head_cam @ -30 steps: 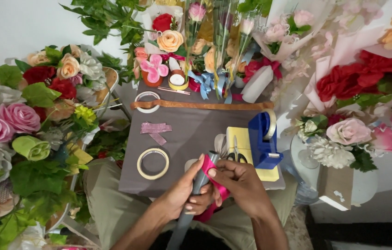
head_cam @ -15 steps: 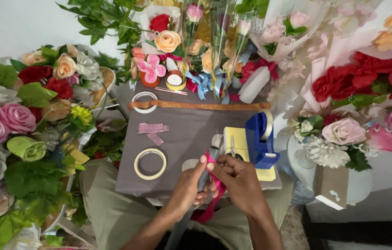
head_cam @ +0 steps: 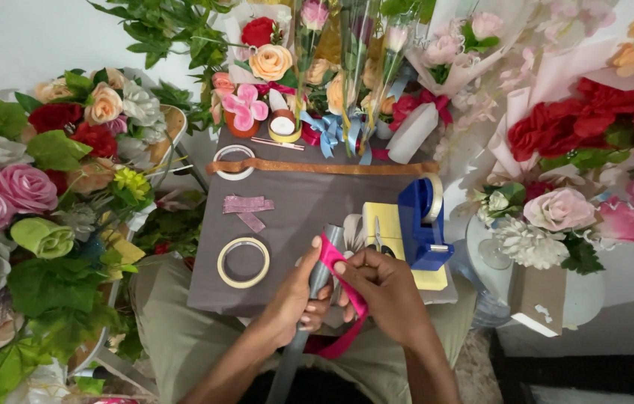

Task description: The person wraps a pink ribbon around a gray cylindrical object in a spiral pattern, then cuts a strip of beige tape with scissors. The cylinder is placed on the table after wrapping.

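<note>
A grey bench [head_cam: 302,217] carries a ring of pale tape [head_cam: 243,262] near its front left, two short glittery pink strips [head_cam: 247,206] behind that, and a white tape ring [head_cam: 234,161] at the back left. A long brown ribbon strip [head_cam: 324,167] runs across the back. A blue tape dispenser [head_cam: 420,223] stands at the right on a yellow pad [head_cam: 386,224]. Artificial roses [head_cam: 21,187] crowd the left side, red blooms [head_cam: 586,123] the right

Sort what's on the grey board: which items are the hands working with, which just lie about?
In use: left hand, right hand, bright pink ribbon, grey stem-like rod.
Lying about: pale tape ring, blue tape dispenser, long brown ribbon strip, glittery pink ribbon scraps.
</note>
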